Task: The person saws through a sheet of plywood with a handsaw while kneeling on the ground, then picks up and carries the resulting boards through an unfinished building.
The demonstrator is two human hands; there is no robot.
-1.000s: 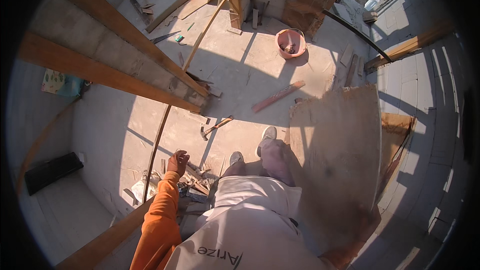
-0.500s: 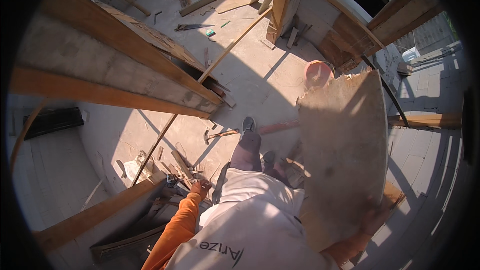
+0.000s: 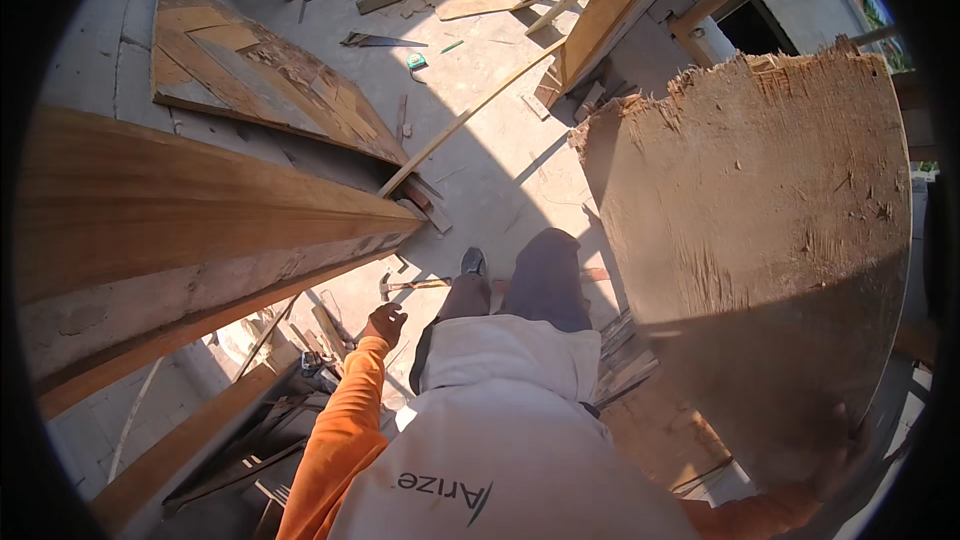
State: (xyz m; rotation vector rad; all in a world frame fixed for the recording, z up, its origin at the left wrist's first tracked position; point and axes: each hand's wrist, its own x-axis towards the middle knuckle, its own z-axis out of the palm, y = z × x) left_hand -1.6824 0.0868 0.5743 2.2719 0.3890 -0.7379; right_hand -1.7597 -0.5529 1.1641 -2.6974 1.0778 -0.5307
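Observation:
A large plywood sheet (image 3: 760, 210) with a ragged, splintered far edge fills the right side, tilted upright beside my leg. My right hand (image 3: 845, 445), in shadow, grips its near right edge; the fingers partly disappear against the board. On the left, my left hand (image 3: 384, 324) hangs in the air with loosely bent fingers apart and nothing in them. Just beyond it, a claw hammer (image 3: 418, 285) with a wooden handle lies on the floor by my shoe (image 3: 473, 261).
A wood-framed column (image 3: 220, 210) juts in from the left, beside a patched wooden panel (image 3: 270, 75). A thin slanting batten (image 3: 470, 118) crosses the floor. Farther off lie a handsaw (image 3: 385, 40) and a green tape measure (image 3: 416, 61). Scrap wood (image 3: 325, 332) is heaped at near left.
The plywood has been lifted and swung outward to the right, now hiding the pinkish bucket. My left hand has risen away from the scrap wood, and one leg has stepped forward.

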